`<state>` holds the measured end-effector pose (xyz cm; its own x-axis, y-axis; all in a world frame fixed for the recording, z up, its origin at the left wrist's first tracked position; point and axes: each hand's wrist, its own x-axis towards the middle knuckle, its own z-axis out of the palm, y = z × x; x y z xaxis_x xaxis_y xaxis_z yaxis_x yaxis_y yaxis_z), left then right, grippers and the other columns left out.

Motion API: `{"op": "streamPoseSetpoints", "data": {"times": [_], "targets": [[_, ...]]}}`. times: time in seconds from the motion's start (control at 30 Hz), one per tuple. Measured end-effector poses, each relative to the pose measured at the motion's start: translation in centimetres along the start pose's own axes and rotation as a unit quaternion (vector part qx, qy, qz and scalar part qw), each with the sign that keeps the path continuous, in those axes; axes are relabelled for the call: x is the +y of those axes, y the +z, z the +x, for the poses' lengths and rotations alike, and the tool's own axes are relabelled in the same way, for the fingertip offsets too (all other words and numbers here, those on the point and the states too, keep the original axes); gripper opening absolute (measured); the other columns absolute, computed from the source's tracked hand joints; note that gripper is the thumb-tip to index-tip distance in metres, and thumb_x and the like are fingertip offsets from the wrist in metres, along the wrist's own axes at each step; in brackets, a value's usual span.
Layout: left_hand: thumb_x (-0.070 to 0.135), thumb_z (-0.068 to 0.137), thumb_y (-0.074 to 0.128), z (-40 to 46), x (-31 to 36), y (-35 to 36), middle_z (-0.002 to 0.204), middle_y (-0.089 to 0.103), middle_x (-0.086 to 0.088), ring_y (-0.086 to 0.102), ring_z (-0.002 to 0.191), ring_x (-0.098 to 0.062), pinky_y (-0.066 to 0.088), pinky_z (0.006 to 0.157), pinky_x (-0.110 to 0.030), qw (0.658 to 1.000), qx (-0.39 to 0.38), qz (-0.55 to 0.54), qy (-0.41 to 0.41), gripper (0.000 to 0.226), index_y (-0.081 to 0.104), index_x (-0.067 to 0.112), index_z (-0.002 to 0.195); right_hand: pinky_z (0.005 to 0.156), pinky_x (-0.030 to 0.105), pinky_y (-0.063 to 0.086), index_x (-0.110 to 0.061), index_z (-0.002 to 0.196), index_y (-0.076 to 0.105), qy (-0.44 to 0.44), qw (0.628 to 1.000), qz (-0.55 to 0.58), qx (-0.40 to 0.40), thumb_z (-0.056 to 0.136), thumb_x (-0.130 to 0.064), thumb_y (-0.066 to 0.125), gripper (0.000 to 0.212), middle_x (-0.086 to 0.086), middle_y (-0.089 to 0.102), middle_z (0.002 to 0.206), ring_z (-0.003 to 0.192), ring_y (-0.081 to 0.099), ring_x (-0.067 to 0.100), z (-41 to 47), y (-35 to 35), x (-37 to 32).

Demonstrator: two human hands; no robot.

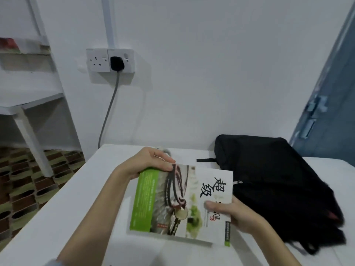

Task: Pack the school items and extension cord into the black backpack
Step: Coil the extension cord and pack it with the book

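The black backpack [276, 181] lies flat on the white worktop [80, 198], on my right side, close to the wall. There is only one backpack. A small silver zipper pull [237, 182] shows at its left edge, just beside the book, and one short black strap [206, 160] sticks out from its top corner toward the left. I cannot tell if the bag is open or closed.

I hold one book [178, 204] with both hands, just above the worktop and to the left of the backpack. Its cover has a green band on the left side, a grey and green picture in the middle, and large black Chinese characters on the white part. My left hand [151, 162] grips the far left corner of the book, the fingers curled over the edge. My right hand [233, 213] grips the right edge, with the thumb pressed on the cover and the other fingers under it. The right edge of the book overlaps the backpack in this view.

On the wall there is one double socket [109, 60]. One black plug [116, 63] sits in its right outlet, and one grey cable [108, 112] hangs from it down behind the worktop. A white shelf [28, 104] stands at the left, above a patterned floor [25, 189].
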<state>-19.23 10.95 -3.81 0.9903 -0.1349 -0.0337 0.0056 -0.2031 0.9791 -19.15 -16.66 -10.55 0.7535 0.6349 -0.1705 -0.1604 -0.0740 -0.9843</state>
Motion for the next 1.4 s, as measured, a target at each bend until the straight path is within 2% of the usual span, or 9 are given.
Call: {"op": "streamPoseSetpoints", "data": {"times": [0.3, 0.5, 0.6, 0.7, 0.87, 1.0, 1.13, 1.3, 1.4], "targets": [[0.026, 0.093, 0.047, 8.7, -0.2, 11.1, 0.087, 0.071, -0.003, 0.065, 0.077, -0.015, 0.055, 0.071, -0.027, 0.972, -0.017, -0.233, 0.013, 0.027, 0.065, 0.008, 0.102, 0.058, 0.036, 0.058, -0.005, 0.09, 0.069, -0.128, 0.963, 0.081, 0.222, 0.029, -0.024, 0.093, 0.068, 0.018, 0.073, 0.09, 0.075, 0.071, 0.033, -6.9, -9.7, -2.0], [0.017, 0.095, 0.048, 11.1, -2.3, 19.3, 0.087, 0.068, -0.003, 0.063, 0.069, -0.009, 0.047, 0.056, -0.017, 0.983, -0.058, -0.173, 0.008, 0.025, 0.056, 0.006, 0.116, 0.061, 0.037, 0.059, -0.009, 0.101, 0.063, -0.159, 0.898, 0.172, 0.371, 0.076, 0.006, 0.058, 0.03, 0.007, 0.075, 0.085, 0.071, 0.071, 0.025, -9.8, -17.7, -0.8], [0.011, 0.084, 0.066, 12.0, -3.2, 21.1, 0.11, 0.065, 0.002, 0.059, 0.094, -0.002, 0.046, 0.08, -0.014, 0.982, -0.183, 0.04, 0.036, 0.04, 0.054, 0.014, 0.122, 0.062, 0.036, 0.059, -0.012, 0.101, 0.063, -0.164, 0.885, 0.2, 0.387, 0.081, 0.007, 0.054, 0.029, 0.003, 0.075, 0.086, 0.072, 0.072, 0.021, -10.6, -20.1, -0.2], [0.019, 0.067, 0.082, 12.6, -3.5, 22.7, 0.109, 0.061, 0.01, 0.052, 0.102, 0.003, 0.037, 0.09, -0.011, 0.909, -0.26, 0.317, 0.074, 0.038, 0.07, 0.02, 0.103, 0.063, 0.035, 0.06, -0.011, 0.105, 0.063, -0.169, 0.877, 0.216, 0.395, 0.081, 0.006, 0.054, 0.031, 0.004, 0.074, 0.092, 0.077, 0.072, 0.022, -10.6, -21.9, 0.1], [0.019, 0.067, 0.082, 15.3, -1.4, 22.4, 0.073, 0.061, 0.012, 0.054, 0.067, -0.001, 0.04, 0.068, -0.02, 0.961, -0.032, 0.242, 0.128, 0.015, 0.069, 0.024, 0.068, 0.06, 0.036, 0.06, -0.01, 0.103, 0.063, -0.17, 0.864, 0.286, 0.377, 0.084, 0.003, 0.051, 0.026, 0.005, 0.075, 0.086, 0.072, 0.072, 0.022, -10.7, -23.7, -0.1], [0.019, 0.082, 0.069, 16.8, -0.7, 23.6, 0.083, 0.056, -0.003, 0.055, 0.075, -0.018, 0.039, 0.069, -0.025, 0.865, 0.258, 0.363, 0.231, 0.015, 0.07, 0.012, 0.095, 0.048, 0.032, 0.057, -0.013, 0.097, 0.064, -0.164, 0.851, 0.356, 0.351, 0.088, -0.003, 0.049, 0.02, 0.005, 0.074, 0.075, 0.062, 0.071, 0.021, -11.6, -25.3, -0.4], [0.041, 0.093, 0.046, 16.9, -3.3, 27.2, 0.092, 0.058, -0.006, 0.049, 0.084, -0.016, 0.04, 0.074, -0.032, 0.829, 0.168, 0.413, 0.338, 0.023, 0.045, 0.023, 0.107, 0.046, 0.029, 0.056, -0.014, 0.097, 0.064, -0.161, 0.846, 0.376, 0.342, 0.089, -0.004, 0.048, 0.02, 0.004, 0.074, 0.074, 0.061, 0.071, 0.02, -12.2, -26.6, -0.8], [0.079, 0.063, 0.046, 17.8, -5.9, 26.2, 0.114, 0.064, 0.004, 0.062, 0.103, -0.018, 0.046, 0.086, -0.032, 0.651, 0.08, 0.656, 0.374, 0.078, 0.05, 0.023, 0.117, 0.05, 0.031, 0.057, -0.013, 0.102, 0.064, -0.146, 0.848, 0.384, 0.334, 0.088, -0.004, 0.048, 0.023, 0.005, 0.075, 0.079, 0.066, 0.072, 0.021, -11.9, -27.5, -0.5], [0.06, 0.075, 0.046, 19.4, -4.0, 25.3, 0.085, 0.072, 0.001, 0.07, 0.073, -0.019, 0.052, 0.056, -0.025, 0.686, 0.135, 0.601, 0.387, 0.051, 0.051, 0.023, 0.109, 0.052, 0.031, 0.058, -0.012, 0.103, 0.065, -0.129, 0.861, 0.372, 0.323, 0.085, -0.006, 0.051, 0.023, 0.007, 0.074, 0.081, 0.066, 0.072, 0.023, -12.2, -27.8, -0.2]]}}
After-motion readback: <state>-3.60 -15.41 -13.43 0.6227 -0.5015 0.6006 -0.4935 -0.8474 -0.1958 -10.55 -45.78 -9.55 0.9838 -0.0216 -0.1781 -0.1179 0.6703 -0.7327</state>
